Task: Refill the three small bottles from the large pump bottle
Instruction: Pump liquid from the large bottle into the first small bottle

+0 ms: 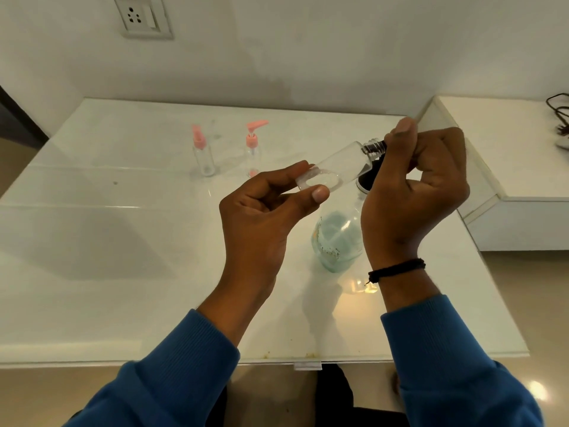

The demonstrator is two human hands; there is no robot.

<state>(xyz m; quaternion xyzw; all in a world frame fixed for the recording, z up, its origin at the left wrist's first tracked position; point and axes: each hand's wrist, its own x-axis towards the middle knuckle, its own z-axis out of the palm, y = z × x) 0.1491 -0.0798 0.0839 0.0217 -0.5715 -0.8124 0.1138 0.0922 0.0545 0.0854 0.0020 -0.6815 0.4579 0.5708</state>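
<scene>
1. The left hand [261,217] had the base of a small clear bottle [335,167] pinched between thumb and fingertips, so the bottle lay tilted in the air with its threaded neck pointing up and to the right.
2. The right hand [421,186] was curled up tight right at that neck, with the thumb sticking up. Something dark sat between its fingers and the neck, but I couldn't tell if it was the cap or part of the pump behind it.
3. The large pump bottle [337,238] stood on the table [123,241] directly under both hands, near the right edge and about halfway back. It was clear with a greenish tint, and its black top was mostly hidden behind the right hand.
4. Two more small bottles stood side by side toward the far edge, roughly mid-table: a spray-top bottle [204,152] on the left and a pump-top bottle [253,149] on the right, both with pink tops and apparently empty.
5. The table was glossy white against a white wall with a wall socket [141,15] up top, and a white shelf [508,149] stood off its right edge with a dark cable [558,109] cut off by the frame.
6. Both sleeves were blue, and a black wristband [397,269] sat on the right wrist.
</scene>
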